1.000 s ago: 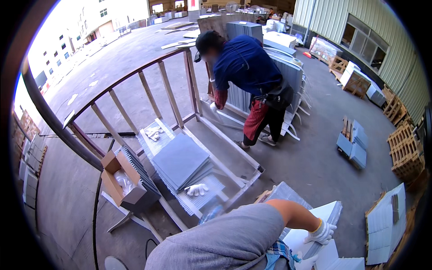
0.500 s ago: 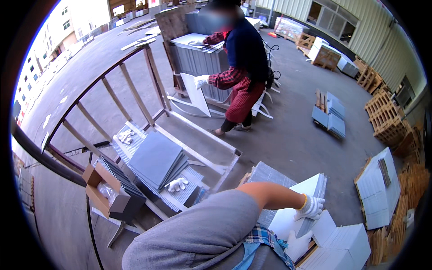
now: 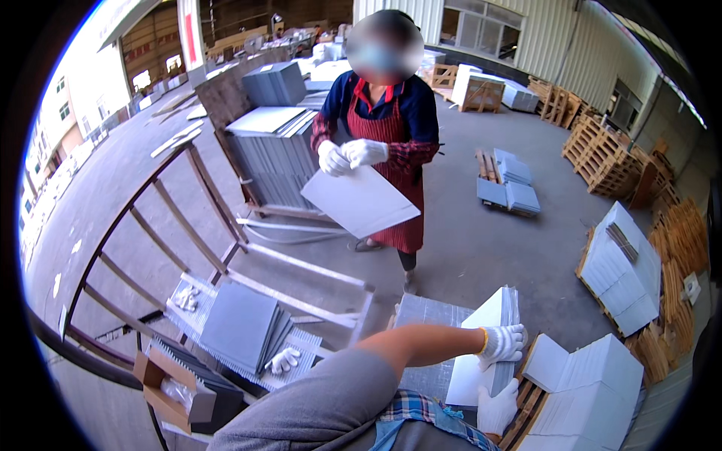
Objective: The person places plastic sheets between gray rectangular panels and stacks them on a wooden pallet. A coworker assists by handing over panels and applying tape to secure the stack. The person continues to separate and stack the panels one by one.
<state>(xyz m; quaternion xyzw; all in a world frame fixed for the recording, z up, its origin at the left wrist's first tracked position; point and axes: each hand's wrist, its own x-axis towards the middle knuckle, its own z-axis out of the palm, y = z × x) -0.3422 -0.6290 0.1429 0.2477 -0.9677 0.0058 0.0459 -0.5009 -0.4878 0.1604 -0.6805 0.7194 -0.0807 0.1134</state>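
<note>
Left hand [image 3: 502, 344], gloved, clasps the right edge of the white panels [image 3: 466, 379], which lie at the right side of the wrapped grey stack [image 3: 429, 310]. Gloved right hand [image 3: 496, 410] rests at their near corner; whether its fingers pinch cannot be told. Right of the stack stand white slabs [image 3: 590, 391]; beyond it, a co-worker [image 3: 380, 135] holds a pale panel [image 3: 361, 199].
</note>
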